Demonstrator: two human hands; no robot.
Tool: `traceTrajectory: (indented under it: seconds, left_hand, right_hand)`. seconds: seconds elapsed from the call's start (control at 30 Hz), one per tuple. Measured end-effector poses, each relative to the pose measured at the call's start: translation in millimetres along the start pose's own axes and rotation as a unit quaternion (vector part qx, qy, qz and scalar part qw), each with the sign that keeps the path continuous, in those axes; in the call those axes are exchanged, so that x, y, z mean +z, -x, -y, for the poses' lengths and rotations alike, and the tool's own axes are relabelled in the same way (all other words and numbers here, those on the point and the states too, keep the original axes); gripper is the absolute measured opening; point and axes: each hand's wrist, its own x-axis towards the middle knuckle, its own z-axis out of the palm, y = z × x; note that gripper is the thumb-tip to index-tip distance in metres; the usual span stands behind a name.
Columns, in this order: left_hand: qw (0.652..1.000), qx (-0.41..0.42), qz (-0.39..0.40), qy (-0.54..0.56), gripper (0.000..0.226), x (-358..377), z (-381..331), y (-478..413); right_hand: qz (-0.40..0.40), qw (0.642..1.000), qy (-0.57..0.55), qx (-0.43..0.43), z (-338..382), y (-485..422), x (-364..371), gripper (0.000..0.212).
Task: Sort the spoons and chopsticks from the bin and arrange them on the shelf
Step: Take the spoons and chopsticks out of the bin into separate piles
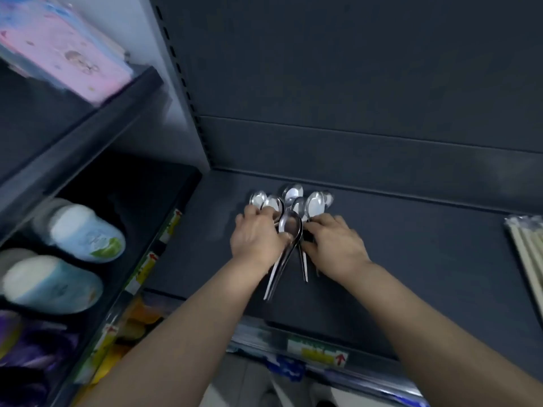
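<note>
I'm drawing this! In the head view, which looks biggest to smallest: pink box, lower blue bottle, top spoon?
1. pink box, partly cut off.
2. lower blue bottle, blurred.
3. top spoon, long but thin.

a dark grey matte metal shelf (411, 259) with an upright back panel carries two lots. near its middle, toward 12 o'clock, a cluster of shiny silver metal spoons (314, 202) lies with the bowls fanned toward the back panel and the thin handles pointing to 6 o'clock, some overlapping. well apart at 3 o'clock lies a clear-wrapped pack of pale wooden chopsticks (529, 248), partly cut off by the frame edge. at 6 o'clock the front lip holds a white and yellow price label (317, 352) with a red arrow.
</note>
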Motion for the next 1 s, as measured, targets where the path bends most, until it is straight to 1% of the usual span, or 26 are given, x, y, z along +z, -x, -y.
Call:
traceTrajectory:
  seconds: [0.07,0.13,0.23,0.37,0.53,0.7,0.8,0.87,0.93,1.0]
  left_hand:
    - [0.999,0.026,-0.034,-0.008,0.045,-4,2,-3]
    - [0.996,0.063,-0.057,-0.007,0.038,-7,-1,-2]
    - [0.989,0.143,-0.039,-0.016,0.03,-9,-22,0]
    - [0.969,0.245,0.003,-0.04,0.031,2,-73,12]
    - [0.942,0.328,0.062,-0.043,0.031,32,-159,59]
    - [0.91,0.406,0.079,-0.007,0.026,70,-267,137]
    - [0.898,0.43,0.087,0.021,0.023,93,-341,197]
    - [0.887,0.452,0.092,0.032,0.023,109,-387,236]
    - [0.877,0.467,0.094,0.051,0.023,123,-427,270]
    - [0.87,0.477,0.099,0.072,0.023,133,-459,294]
  right_hand:
    - [-0.014,0.999,-0.013,0.026,0,5,-2,0.035]
    - [-0.029,0.999,0.003,0.043,-2,17,-2,0.032]
    - [-0.039,0.997,0.031,0.059,-11,39,-5,0.033]
    - [-0.038,0.994,0.065,0.083,-43,73,-16,0.031]
    - [-0.07,0.98,0.097,0.161,-109,141,-37,0.028]
    - [-0.124,0.961,0.095,0.23,-198,239,-63,0.03]
    - [-0.157,0.945,0.084,0.276,-257,309,-86,0.029]
    - [-0.167,0.932,0.103,0.303,-295,355,-99,0.031]
    - [-0.18,0.922,0.114,0.323,-330,394,-113,0.033]
    - [-0.2,0.913,0.102,0.34,-359,422,-125,0.032]
